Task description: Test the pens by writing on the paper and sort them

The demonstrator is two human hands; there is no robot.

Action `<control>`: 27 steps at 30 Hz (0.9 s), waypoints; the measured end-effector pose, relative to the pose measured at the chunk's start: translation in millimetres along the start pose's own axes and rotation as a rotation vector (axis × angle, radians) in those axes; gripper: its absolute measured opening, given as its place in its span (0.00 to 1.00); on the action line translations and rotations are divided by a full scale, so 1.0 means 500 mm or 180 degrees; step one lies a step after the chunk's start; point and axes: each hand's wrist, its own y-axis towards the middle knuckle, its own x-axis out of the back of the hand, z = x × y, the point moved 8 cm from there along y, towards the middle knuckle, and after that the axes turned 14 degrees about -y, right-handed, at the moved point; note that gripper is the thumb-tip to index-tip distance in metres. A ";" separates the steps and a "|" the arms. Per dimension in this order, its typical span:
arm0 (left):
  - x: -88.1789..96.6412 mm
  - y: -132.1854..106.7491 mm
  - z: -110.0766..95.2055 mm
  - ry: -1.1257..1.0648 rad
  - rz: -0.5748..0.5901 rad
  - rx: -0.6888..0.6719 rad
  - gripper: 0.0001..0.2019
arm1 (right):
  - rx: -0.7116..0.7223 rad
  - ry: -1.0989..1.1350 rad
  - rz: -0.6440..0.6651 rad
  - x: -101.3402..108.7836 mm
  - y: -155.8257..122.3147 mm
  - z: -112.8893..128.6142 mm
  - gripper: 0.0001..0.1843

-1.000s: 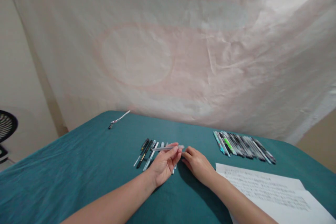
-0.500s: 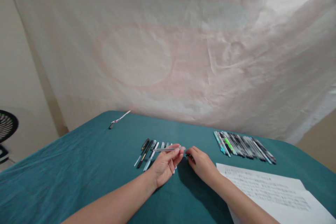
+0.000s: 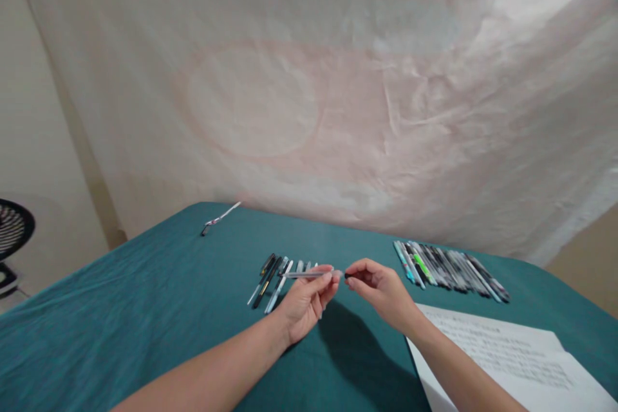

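Observation:
My left hand (image 3: 305, 301) pinches a clear-barrelled pen (image 3: 309, 274) and holds it level above the teal tablecloth (image 3: 145, 309). My right hand (image 3: 381, 290) is raised off the cloth, its thumb and forefinger pinched on a small dark piece (image 3: 347, 276) right at the pen's right end; I cannot make out what the piece is. Just behind my left hand lies a short row of pens (image 3: 275, 273) side by side.
A longer row of several pens (image 3: 449, 267) lies at the right rear of the table. A white printed sheet (image 3: 506, 347) lies under my right forearm. One single pen (image 3: 218, 219) rests near the far left edge. A pale draped sheet (image 3: 309, 90) hangs behind.
My right hand has lifted off the cloth with a small dark piece and come up to the pen's right end. My left hand has kept the pen nearly still.

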 end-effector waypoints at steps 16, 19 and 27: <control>-0.001 -0.001 0.005 0.0161 0.0076 0.0023 0.08 | 0.0155 -0.0471 -0.0278 0.009 -0.007 0.022 0.08; -0.004 -0.001 0.005 0.0198 0.0119 0.0007 0.08 | 0.0132 -0.0485 -0.0301 0.010 -0.008 0.022 0.08; -0.002 -0.002 0.002 0.0276 0.0072 -0.0023 0.07 | -0.0131 0.0064 -0.0185 -0.009 -0.006 -0.005 0.14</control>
